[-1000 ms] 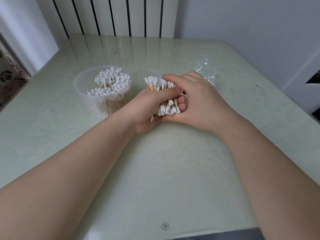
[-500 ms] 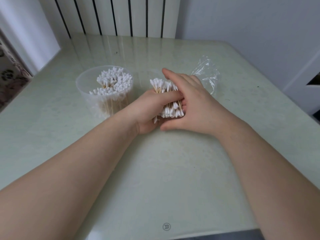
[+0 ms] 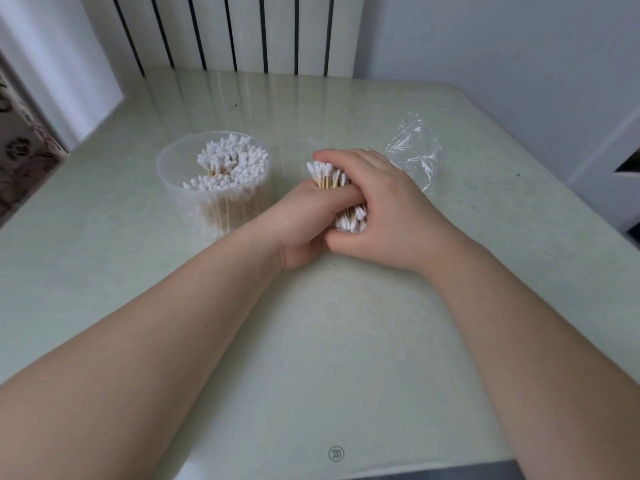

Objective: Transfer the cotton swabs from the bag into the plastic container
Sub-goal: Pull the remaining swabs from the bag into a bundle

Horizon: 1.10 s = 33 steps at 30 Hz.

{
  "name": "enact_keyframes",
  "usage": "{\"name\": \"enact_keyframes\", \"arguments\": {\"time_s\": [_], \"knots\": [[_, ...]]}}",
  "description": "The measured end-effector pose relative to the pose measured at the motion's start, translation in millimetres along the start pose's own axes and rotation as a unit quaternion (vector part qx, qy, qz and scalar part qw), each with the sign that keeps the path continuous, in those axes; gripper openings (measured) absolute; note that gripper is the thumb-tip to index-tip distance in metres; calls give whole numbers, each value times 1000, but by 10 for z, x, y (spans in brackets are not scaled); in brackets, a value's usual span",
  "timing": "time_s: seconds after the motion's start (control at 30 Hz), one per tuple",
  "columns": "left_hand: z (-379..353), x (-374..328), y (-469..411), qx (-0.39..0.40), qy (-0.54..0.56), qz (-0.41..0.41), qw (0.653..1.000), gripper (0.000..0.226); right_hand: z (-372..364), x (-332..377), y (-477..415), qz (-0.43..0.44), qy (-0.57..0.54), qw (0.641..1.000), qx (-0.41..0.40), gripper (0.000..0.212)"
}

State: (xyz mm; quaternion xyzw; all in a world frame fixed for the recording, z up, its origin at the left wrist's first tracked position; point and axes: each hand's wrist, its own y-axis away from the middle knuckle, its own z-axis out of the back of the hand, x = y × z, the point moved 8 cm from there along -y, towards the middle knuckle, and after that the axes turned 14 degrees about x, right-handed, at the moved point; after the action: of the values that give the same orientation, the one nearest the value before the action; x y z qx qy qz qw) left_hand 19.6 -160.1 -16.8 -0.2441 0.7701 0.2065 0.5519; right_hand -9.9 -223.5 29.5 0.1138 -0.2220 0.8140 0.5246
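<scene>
Both grips are on one load. The left grip (image 3: 301, 220) is closed round a bundle of cotton swabs (image 3: 327, 174), thumb across the wooden stems, fingers hidden underneath. The right grip (image 3: 391, 213) clamps the same bundle, fingers curled over its far side, thumb pressed by the near white tips. The bundle is tilted, one end of tips pointing away to the left and the other toward the camera. It sits low over the surface (image 3: 329, 341); contact cannot be told.

The plastic container (image 3: 173, 188) is clear and round, upright just left of the hands, not touching them. It is part-filled with standing swabs (image 3: 232, 164), packed toward its back and right side. The bag (image 3: 415, 150) is clear and crumpled, lying on the surface just behind and right of the right grip; its contents cannot be told. A white ribbed radiator (image 3: 242, 32) stands behind the far edge.
</scene>
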Motion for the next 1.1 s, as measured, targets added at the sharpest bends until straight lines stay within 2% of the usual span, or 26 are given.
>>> {"name": "enact_keyframes", "arguments": {"time_s": [0.1,0.17,0.23,0.3,0.47,0.53,0.63,0.73,0.87,0.93,0.97,1.03,1.1], "knots": [[16,-1,9,-10,5,0,1000,10,-45,-53,11,-18,-8,999,47,104],[10,-2,6,-13,26,-1,1000,8,-20,-109,39,-36,-30,998,52,114],[13,-23,-2,-14,41,-12,999,4,46,-149,72,-46,-45,997,31,113],[44,-36,-10,-27,30,-21,999,12,82,-164,91,-53,-60,997,20,110],[124,-60,7,-73,27,-40,996,10,71,-265,104,-65,-74,994,45,113],[179,-62,6,-87,31,-47,995,11,100,-332,131,-73,-59,995,35,104],[201,-53,-6,-93,24,-57,994,9,126,-378,151,-72,-48,996,6,76],[192,-47,-10,-91,7,-69,993,5,79,-358,128,-55,-113,992,8,71],[142,-110,-24,-70,-143,-97,982,18,129,-313,104,-38,-202,978,-44,62],[62,-176,-26,-49,-230,-126,964,5,161,-293,100,-41,-200,977,-65,44],[39,-183,-34,-51,-269,-124,954,21,170,-271,100,-46,-172,982,-66,38],[59,-165,-26,-80,-354,-81,928,70,149,-245,87,-60,-110,991,-50,46],[29,-164,24,-94,-410,-60,905,97,124,-243,73,-79,-85,992,-39,53]]}}
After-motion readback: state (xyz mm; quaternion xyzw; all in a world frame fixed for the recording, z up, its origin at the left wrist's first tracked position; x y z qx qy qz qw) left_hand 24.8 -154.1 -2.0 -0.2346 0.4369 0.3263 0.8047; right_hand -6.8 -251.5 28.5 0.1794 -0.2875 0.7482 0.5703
